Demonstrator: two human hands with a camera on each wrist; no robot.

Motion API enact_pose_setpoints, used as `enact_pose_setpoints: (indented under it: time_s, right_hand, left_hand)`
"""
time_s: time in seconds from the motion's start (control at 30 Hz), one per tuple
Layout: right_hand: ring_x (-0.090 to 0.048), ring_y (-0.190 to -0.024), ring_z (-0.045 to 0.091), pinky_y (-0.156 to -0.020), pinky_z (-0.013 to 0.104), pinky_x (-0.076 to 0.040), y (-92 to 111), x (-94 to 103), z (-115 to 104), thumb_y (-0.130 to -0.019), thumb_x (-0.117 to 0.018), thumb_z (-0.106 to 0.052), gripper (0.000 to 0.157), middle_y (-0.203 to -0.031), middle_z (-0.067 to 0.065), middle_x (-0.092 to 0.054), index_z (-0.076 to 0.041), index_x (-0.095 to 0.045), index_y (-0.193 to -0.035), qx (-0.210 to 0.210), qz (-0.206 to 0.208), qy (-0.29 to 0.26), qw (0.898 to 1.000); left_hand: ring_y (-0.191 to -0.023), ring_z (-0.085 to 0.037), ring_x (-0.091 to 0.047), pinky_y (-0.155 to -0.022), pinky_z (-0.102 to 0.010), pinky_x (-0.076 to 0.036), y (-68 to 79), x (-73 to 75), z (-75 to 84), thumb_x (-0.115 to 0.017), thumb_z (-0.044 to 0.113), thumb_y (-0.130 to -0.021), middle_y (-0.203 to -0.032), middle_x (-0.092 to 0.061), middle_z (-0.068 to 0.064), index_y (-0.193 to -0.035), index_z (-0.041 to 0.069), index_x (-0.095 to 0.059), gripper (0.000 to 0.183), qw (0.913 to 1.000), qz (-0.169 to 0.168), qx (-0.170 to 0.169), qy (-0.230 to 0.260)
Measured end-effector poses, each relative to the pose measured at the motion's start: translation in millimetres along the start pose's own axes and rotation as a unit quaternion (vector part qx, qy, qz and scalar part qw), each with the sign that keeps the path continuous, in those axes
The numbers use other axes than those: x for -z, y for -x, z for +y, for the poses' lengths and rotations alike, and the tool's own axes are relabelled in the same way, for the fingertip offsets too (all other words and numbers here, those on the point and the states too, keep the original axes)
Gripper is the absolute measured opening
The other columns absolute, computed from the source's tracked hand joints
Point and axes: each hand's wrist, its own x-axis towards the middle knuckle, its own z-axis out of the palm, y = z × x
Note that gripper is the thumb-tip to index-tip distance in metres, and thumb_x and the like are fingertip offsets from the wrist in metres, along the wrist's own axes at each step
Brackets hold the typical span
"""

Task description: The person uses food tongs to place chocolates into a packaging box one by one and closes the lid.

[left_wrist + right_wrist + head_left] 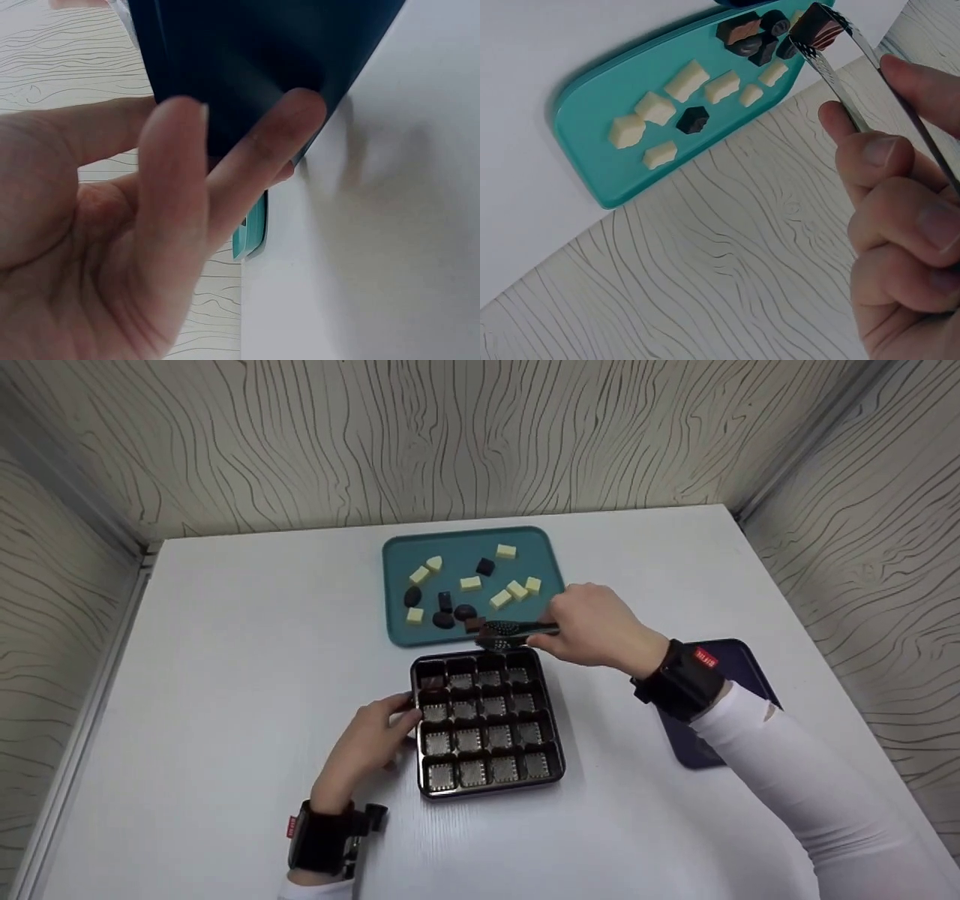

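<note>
The right hand (pixel 596 622) is clamped around tongs (pixel 517 626), whose tips pinch a striped chocolate (pixel 815 28) over the near edge of the teal tray (pixel 465 547). The left hand (pixel 367 739) grips the left side of the compartmented box (pixel 491 789). The right wristband (pixel 679 682) bears a red tag (pixel 706 657) (its pale lettering too blurred to read).

Tongs (pixel 840 93): metallic sheen, textured tips. Gripped chocolate (pixel 816 28): smooth, satin. Compartmented insert (pixel 499 737): glossy plastic, patterned floors. Teal tray (pixel 465 551): smooth, plastic-looking. Surface (pixel 247 660): smooth, faint sheen. Sleeve (pixel 802 780): matt cloth. Walls (pixel 450 435): wood-grain pattern, material undetermined.
</note>
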Motion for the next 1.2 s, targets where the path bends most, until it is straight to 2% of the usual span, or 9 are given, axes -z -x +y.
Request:
enact_pose_setpoints:
  time_s: [0.13,0.2,0.37,0.43,0.5,0.8,0.93,1.03,1.2]
  right_hand:
    - [-0.030,-0.057,0.012,-0.059,0.028,-0.023,0.1,1.7,-13.6,-0.095,-0.077,-0.036,0.048,-0.058,-0.008,-0.025,-0.017,-0.049,-0.061,0.034,-0.011,0.006,0.999]
    - [-0.027,-0.057,0.011,-0.059,0.028,-0.020,-0.6,2.5,-20.4,-0.095,-0.076,-0.036,0.049,-0.060,-0.008,-0.022,-0.018,-0.046,-0.062,0.061,-0.017,0.014,0.998]
    - [-0.025,-0.053,0.010,-0.057,0.026,-0.019,-10.7,3.2,-34.2,-0.095,-0.077,-0.035,0.055,-0.058,-0.008,-0.021,-0.021,-0.038,-0.060,0.104,-0.037,0.033,0.993]
    - [-0.023,-0.052,0.010,-0.056,0.026,-0.017,-17.2,4.0,-37.5,-0.095,-0.078,-0.035,0.063,-0.058,-0.007,-0.017,-0.021,-0.027,-0.060,0.109,-0.053,0.041,0.992]
    - [-0.023,-0.052,0.010,-0.055,0.026,-0.018,-23.7,5.3,-40.0,-0.094,-0.078,-0.034,0.065,-0.058,-0.007,-0.017,-0.021,-0.025,-0.059,0.114,-0.066,0.051,0.990]
    - [-0.037,-0.057,0.013,-0.056,0.030,-0.035,-46.8,10.2,-54.6,-0.094,-0.079,-0.034,0.056,-0.059,-0.005,-0.032,-0.018,-0.037,-0.060,0.116,-0.126,0.116,0.978]
    - [-0.047,-0.060,0.016,-0.058,0.032,-0.044,-53.9,8.8,-63.0,-0.094,-0.079,-0.034,0.041,-0.065,-0.001,-0.050,-0.013,-0.054,-0.068,0.110,-0.148,0.139,0.973]
    - [-0.057,-0.066,0.019,-0.061,0.034,-0.051,-58.4,7.5,-69.6,-0.094,-0.079,-0.032,0.031,-0.077,0.005,-0.067,-0.009,-0.066,-0.078,0.110,-0.159,0.157,0.968]
    - [-0.061,-0.069,0.019,-0.066,0.036,-0.058,-63.6,4.7,-79.8,-0.094,-0.079,-0.027,0.031,-0.087,0.009,-0.075,-0.011,-0.061,-0.074,0.125,-0.163,0.180,0.962]
  left_hand:
    - [-0.048,-0.010,-0.055,-0.050,-0.031,-0.053,0.0,0.1,0.2,-0.059,0.023,-0.108,-0.144,-0.068,-0.017,-0.151,0.008,-0.057,0.046,1.0000,-0.002,-0.001,0.004]
    - [-0.049,-0.011,-0.055,-0.049,-0.031,-0.053,0.1,0.0,0.5,-0.059,0.023,-0.108,-0.143,-0.068,-0.017,-0.151,0.007,-0.057,0.046,1.0000,-0.002,-0.003,0.003]
    - [-0.053,-0.015,-0.060,-0.049,-0.029,-0.053,0.4,0.4,-0.4,-0.059,0.023,-0.108,-0.143,-0.067,-0.018,-0.151,0.006,-0.057,0.046,0.9999,-0.002,-0.004,0.011]
    - [-0.053,-0.015,-0.060,-0.049,-0.029,-0.053,0.3,0.5,-0.7,-0.059,0.022,-0.108,-0.143,-0.067,-0.019,-0.150,0.007,-0.057,0.045,0.9999,-0.004,-0.006,0.013]
    - [-0.053,-0.015,-0.060,-0.048,-0.030,-0.053,0.0,0.5,-0.9,-0.058,0.021,-0.108,-0.143,-0.067,-0.020,-0.149,0.006,-0.058,0.044,0.9998,-0.006,-0.009,0.014]
    - [-0.051,-0.013,-0.058,-0.049,-0.029,-0.053,-0.9,0.5,-0.6,-0.058,0.021,-0.108,-0.141,-0.069,-0.020,-0.148,0.006,-0.059,0.043,0.9997,-0.004,-0.022,0.006]
    - [-0.052,-0.014,-0.060,-0.049,-0.029,-0.053,-0.6,0.3,-0.4,-0.058,0.022,-0.108,-0.140,-0.069,-0.019,-0.148,0.007,-0.059,0.043,0.9998,-0.004,-0.018,0.008]
    - [-0.052,-0.015,-0.060,-0.049,-0.030,-0.053,-0.4,0.3,-0.4,-0.059,0.022,-0.108,-0.140,-0.069,-0.019,-0.149,0.007,-0.059,0.044,0.9998,-0.004,-0.017,0.009]
    - [-0.054,-0.015,-0.060,-0.049,-0.030,-0.053,0.1,0.0,-0.4,-0.059,0.023,-0.108,-0.138,-0.070,-0.017,-0.149,0.008,-0.059,0.043,0.9999,-0.002,-0.010,0.011]
